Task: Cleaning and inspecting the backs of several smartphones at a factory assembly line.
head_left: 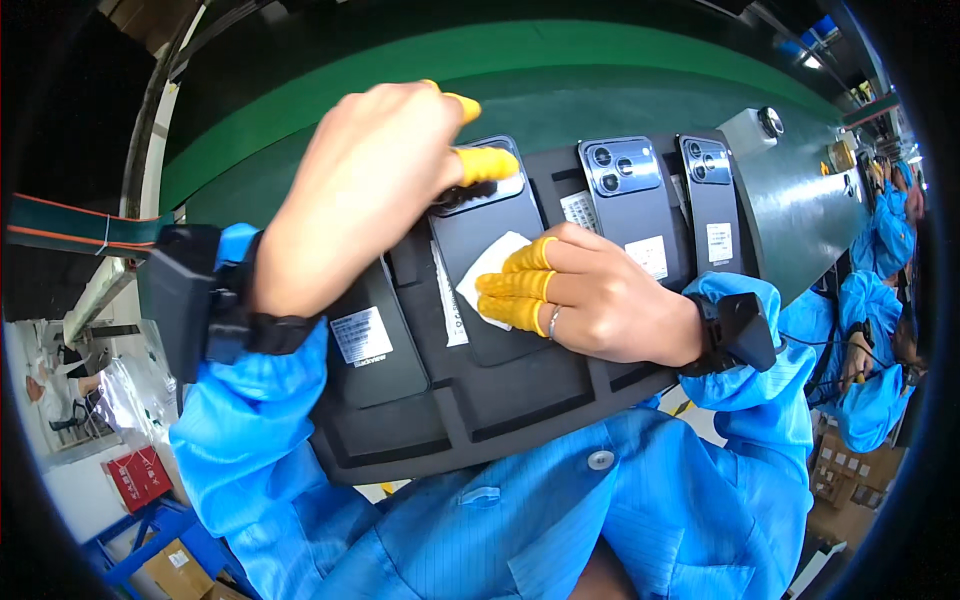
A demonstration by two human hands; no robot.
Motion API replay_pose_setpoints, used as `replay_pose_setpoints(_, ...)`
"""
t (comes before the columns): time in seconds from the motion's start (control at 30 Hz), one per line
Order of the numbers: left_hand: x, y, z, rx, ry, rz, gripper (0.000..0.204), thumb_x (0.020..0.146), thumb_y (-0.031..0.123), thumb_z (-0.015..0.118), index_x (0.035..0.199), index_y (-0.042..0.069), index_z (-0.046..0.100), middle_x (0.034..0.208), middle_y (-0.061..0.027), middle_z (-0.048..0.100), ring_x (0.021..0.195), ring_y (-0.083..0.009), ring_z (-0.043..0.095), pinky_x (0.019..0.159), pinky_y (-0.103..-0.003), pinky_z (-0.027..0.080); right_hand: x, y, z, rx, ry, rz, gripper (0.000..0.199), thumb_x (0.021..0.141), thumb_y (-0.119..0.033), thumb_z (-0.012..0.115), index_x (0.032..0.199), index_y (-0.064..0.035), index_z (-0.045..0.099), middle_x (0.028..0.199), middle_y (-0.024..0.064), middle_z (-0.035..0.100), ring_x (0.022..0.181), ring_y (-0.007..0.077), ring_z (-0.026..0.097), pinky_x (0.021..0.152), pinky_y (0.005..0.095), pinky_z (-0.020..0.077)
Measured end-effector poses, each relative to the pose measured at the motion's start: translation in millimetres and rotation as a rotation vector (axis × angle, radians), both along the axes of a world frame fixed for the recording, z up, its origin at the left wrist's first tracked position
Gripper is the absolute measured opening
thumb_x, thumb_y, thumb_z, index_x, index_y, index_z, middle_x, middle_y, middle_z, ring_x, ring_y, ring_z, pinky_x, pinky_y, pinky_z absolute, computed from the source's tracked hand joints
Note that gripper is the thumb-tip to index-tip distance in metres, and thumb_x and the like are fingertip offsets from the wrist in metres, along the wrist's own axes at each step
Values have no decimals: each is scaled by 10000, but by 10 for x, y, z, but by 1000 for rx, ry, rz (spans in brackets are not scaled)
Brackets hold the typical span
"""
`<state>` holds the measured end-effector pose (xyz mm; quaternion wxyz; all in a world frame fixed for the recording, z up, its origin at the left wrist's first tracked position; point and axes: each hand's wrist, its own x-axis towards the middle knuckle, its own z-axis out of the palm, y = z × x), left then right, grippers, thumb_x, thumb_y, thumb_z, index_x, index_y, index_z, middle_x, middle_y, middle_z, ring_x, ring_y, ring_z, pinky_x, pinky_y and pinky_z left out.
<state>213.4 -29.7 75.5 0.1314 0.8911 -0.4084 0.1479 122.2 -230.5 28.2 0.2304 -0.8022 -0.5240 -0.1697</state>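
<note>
A dark phone (488, 228) lies back up in a black foam tray (400, 462). My right hand (610, 300), with yellow finger cots and a ring, presses a folded white wiping cloth (496, 262) onto the phone's back. Over the same phone's camera end is my left hand (370, 170), its fingers curled. A dark, bristly edge shows under its yellow-covered finger; what it grips is mostly hidden. Left of this phone lies another dark phone (385, 350) with a white label. Two more phones, one bluish at the cameras (625, 180) and a far-right one (712, 200), sit in the tray.
The tray rests on a green work surface (790, 230). A white block with a round dark-faced item (769, 122) stands at the back right. Co-workers in blue (868, 310) sit to the right. Cardboard boxes (850, 470) are at lower right, a red box (138, 478) at lower left.
</note>
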Motion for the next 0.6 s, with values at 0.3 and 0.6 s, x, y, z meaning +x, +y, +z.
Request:
replay_pose_setpoints(0.3,63,-324,50,160,228,65,345,727,226,728,953,-32,691,728,-231,633,695,-344,652,647,-371,512,8,-36,34,10,-4,9,102,644,-160,614,694,-71,612,728,10,550,804,177,502,698,301,408)
replay_pose_setpoints(0.6,48,-358,55,220,115,40,378,708,292,748,893,-33,695,722,-219,634,716,-348,650,661,-384,510,-13,-30,75,-19,-5,-8,88,671,-160,610,704,-80,627,724,3,557,820,167,508,713,291,402)
